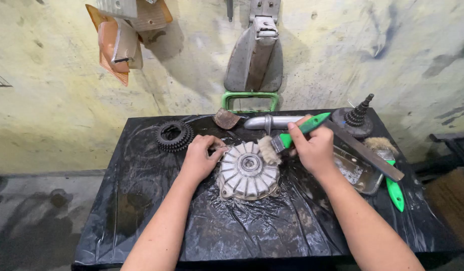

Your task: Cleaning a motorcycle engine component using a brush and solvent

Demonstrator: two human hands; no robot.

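Brushing the finned cover at frame centre

Your left hand [201, 156] grips the finned metal cover [248, 171]; your right hand [312, 146] clasps the green-handled brush [287, 140], bristles touching its upper edge.

packages: none in view | labels: none legible on any surface | signs: none on the wall | screens: none | note: nothing of these kinds shows anywhere in the head view

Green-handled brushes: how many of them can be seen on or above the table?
2. One green-handled brush is in the right hand, bristles on the finned metal cover. The second brush lies at the table's right edge, partly under a flat file.
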